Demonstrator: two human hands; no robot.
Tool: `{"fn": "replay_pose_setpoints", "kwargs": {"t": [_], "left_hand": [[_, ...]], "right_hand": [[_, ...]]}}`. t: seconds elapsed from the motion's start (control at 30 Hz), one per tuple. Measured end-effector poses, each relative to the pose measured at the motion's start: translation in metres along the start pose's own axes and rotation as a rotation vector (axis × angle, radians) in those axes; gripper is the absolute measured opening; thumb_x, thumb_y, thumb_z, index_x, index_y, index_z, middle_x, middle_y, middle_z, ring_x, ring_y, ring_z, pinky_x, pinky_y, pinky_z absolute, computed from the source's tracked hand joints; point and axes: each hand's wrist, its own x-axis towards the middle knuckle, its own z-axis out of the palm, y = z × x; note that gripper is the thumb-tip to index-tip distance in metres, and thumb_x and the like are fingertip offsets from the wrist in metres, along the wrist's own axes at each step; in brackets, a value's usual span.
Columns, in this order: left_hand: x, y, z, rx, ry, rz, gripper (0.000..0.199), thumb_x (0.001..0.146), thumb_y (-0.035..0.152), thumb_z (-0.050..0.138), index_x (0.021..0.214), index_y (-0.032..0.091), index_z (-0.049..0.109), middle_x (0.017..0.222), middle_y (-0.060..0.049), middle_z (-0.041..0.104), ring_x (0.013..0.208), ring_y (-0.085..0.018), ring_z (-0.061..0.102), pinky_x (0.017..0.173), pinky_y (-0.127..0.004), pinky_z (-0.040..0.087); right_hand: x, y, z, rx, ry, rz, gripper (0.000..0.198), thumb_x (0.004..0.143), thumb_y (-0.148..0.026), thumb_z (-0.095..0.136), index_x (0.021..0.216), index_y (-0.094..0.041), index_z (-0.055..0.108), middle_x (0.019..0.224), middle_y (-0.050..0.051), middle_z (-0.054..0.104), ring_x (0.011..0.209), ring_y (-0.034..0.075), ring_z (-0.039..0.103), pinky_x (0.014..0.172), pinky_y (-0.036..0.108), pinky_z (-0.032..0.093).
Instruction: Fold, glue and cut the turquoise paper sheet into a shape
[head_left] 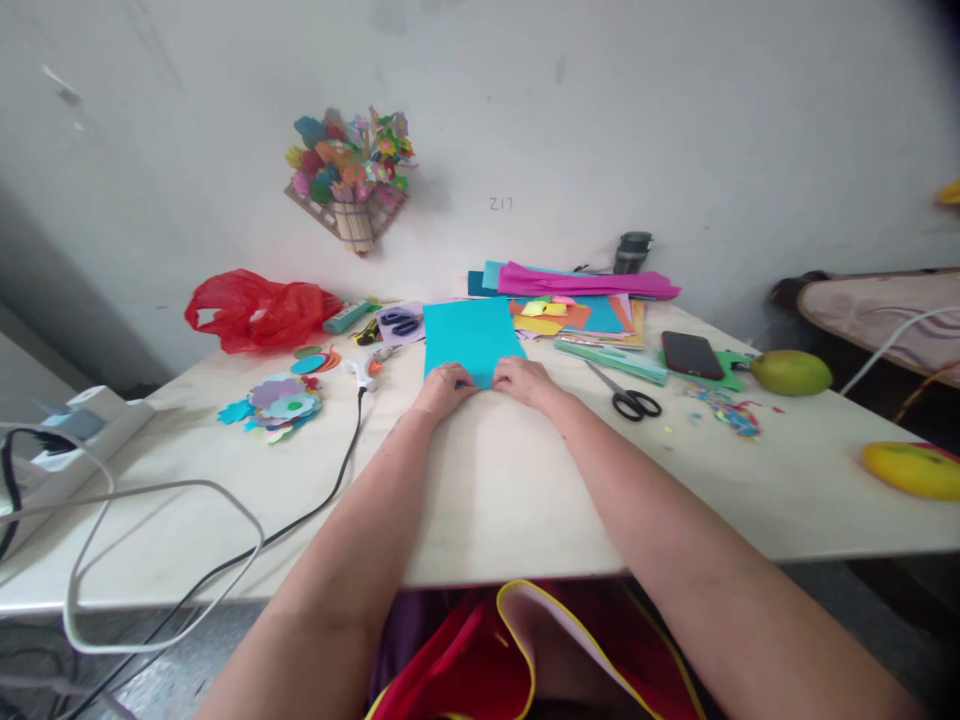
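A bright blue sheet of paper (471, 335) lies on the table before me, its near edge between my two hands. My left hand (447, 388) has its curled fingers closed on the near left corner. At the near right corner, my right hand (523, 380) grips the paper the same way, fingers bent and thumb low. A small gap separates the hands along that edge. To the right of my right hand lie black-handled scissors (634, 402). A white glue gun (363, 372) rests left of my left hand, its black cord trailing toward me.
Cut paper flowers (285, 405) and a red plastic bag (255, 308) are on the left. Coloured paper (592, 283) is stacked at the back. A phone (691, 356), mangoes (791, 372) and paper scraps (731, 412) sit on the right. A power strip (90, 435) stands at the left edge.
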Motion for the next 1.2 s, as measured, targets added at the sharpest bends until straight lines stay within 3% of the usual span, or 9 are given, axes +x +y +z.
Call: {"fn": "replay_pose_setpoints", "kwargs": {"t": [0.67,1.2], "left_hand": [[0.0,-0.003,0.001,-0.109,0.006,-0.112,0.009,0.068,0.026,0.06,0.064,0.017,0.061,0.08,-0.002,0.063,0.074,-0.013,0.056,0.071,-0.025,0.044],[0.0,-0.003,0.0,-0.169,-0.001,-0.138,0.009,0.067,0.025,0.061,0.063,0.017,0.06,0.081,-0.003,0.061,0.077,-0.013,0.056,0.074,-0.026,0.044]], "right_hand": [[0.007,0.006,0.01,0.161,-0.01,0.071,0.011,0.075,-0.027,0.058,0.074,-0.018,0.063,0.092,0.003,0.058,0.082,0.012,0.054,0.07,0.019,0.039],[0.009,0.005,0.023,0.287,0.118,0.095,0.007,0.071,-0.029,0.063,0.072,-0.022,0.064,0.089,-0.001,0.059,0.077,0.012,0.054,0.066,0.021,0.039]]}}
